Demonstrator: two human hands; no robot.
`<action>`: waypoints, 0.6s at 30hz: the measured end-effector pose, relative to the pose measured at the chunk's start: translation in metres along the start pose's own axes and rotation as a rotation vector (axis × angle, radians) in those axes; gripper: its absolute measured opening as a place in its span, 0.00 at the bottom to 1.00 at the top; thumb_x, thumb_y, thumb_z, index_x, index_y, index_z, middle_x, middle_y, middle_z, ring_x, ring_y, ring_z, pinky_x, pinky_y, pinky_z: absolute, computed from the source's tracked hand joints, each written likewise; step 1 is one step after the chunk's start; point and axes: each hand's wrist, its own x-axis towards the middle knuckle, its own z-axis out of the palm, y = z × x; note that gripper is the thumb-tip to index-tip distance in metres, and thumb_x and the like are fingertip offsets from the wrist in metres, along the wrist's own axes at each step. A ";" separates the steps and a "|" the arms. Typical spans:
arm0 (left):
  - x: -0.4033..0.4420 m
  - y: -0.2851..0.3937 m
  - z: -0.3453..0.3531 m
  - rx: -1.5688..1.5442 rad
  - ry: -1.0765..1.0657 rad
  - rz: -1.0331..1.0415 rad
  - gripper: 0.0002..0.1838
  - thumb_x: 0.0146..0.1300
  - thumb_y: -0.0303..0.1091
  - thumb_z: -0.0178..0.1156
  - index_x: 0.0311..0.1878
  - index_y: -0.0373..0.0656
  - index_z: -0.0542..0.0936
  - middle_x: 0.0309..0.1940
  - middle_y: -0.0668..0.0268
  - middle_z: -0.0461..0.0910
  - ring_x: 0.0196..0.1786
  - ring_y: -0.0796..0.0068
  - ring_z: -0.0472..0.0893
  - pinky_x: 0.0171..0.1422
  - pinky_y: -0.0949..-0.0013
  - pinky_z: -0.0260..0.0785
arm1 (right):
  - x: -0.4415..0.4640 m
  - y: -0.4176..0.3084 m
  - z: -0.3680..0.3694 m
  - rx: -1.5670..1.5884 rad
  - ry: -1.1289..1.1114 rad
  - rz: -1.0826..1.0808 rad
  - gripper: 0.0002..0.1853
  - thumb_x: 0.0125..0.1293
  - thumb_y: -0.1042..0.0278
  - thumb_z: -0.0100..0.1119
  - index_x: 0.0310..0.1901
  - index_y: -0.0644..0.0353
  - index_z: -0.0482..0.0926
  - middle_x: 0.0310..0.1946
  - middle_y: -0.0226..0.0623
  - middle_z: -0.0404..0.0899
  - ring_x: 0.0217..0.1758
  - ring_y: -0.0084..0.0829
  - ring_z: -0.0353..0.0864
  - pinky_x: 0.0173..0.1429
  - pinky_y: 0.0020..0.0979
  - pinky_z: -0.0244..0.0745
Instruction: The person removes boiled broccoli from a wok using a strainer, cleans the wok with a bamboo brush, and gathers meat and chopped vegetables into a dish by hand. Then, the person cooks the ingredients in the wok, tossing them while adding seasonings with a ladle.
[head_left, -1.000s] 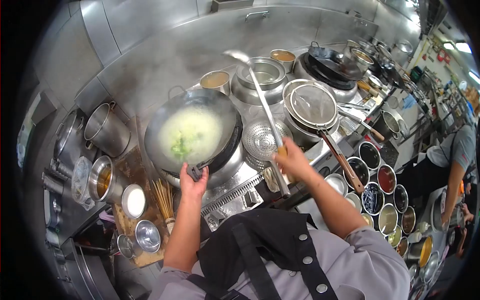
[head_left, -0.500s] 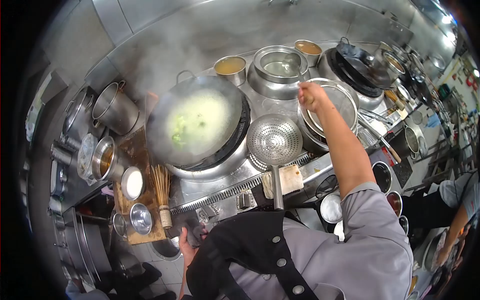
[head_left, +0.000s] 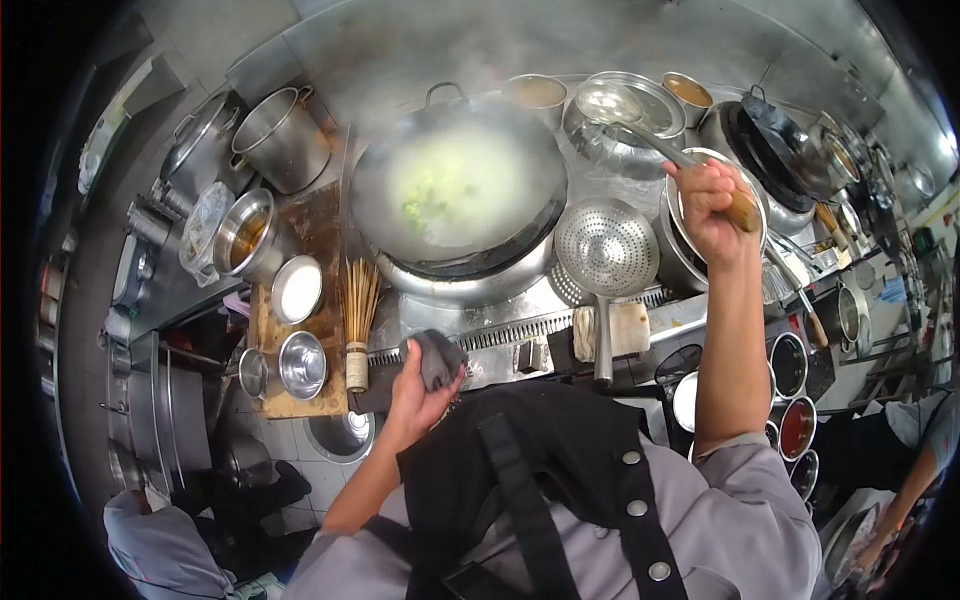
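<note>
My right hand (head_left: 716,205) is closed around the wooden-ended handle of a ladle (head_left: 652,140). The ladle's bowl is over the steel pot (head_left: 590,138) behind the burners. A dark grey cloth (head_left: 438,358) is bunched in my left hand (head_left: 412,402), low in front of the stove. Beyond that hand sits a big wok (head_left: 530,200) on its burner, holding pale steaming liquid and green vegetables (head_left: 425,195). Steam blurs its contents. Between the wok and my right forearm lies a perforated strainer (head_left: 608,245), its handle toward me.
On the wooden board (head_left: 270,345) at left stand a bamboo brush (head_left: 357,325), a bowl of white stuff (head_left: 298,290) and a metal bowl (head_left: 302,365). Tall pots (head_left: 285,145) stand farther back. A second wok (head_left: 775,145) is at right. Another person's arm (head_left: 905,490) shows at lower right.
My right hand has lifted, and the ladle's bowl has risen from inside the pot. My left hand has come up and forward with the cloth. The view has shifted.
</note>
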 end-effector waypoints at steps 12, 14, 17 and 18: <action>0.134 0.059 0.093 -0.117 -0.032 0.134 0.24 0.80 0.49 0.49 0.68 0.43 0.67 0.67 0.53 0.69 0.66 0.47 0.71 0.68 0.39 0.74 | -0.082 0.160 0.014 -0.306 0.190 0.122 0.19 0.73 0.68 0.50 0.61 0.67 0.74 0.34 0.35 0.73 0.31 0.24 0.76 0.29 0.26 0.79; 0.149 0.064 0.092 -0.328 -0.022 -0.116 0.24 0.75 0.40 0.55 0.67 0.40 0.65 0.63 0.50 0.67 0.58 0.43 0.72 0.64 0.43 0.77 | -0.081 0.182 0.023 -0.573 0.395 0.133 0.15 0.72 0.68 0.53 0.57 0.63 0.76 0.31 0.34 0.73 0.26 0.23 0.74 0.23 0.24 0.75; 0.153 0.075 0.086 -0.321 -0.044 -0.246 0.22 0.69 0.32 0.59 0.62 0.37 0.64 0.58 0.48 0.67 0.48 0.49 0.75 0.57 0.50 0.80 | -0.061 0.199 0.010 -0.610 0.457 0.113 0.16 0.71 0.68 0.55 0.58 0.64 0.76 0.29 0.33 0.73 0.22 0.23 0.72 0.18 0.24 0.71; 0.151 0.079 0.088 -0.300 -0.041 -0.283 0.21 0.68 0.30 0.59 0.60 0.37 0.64 0.57 0.48 0.68 0.47 0.52 0.76 0.55 0.51 0.80 | -0.052 0.200 0.001 -0.592 0.419 0.137 0.17 0.71 0.68 0.55 0.58 0.64 0.75 0.29 0.34 0.73 0.22 0.22 0.72 0.18 0.24 0.70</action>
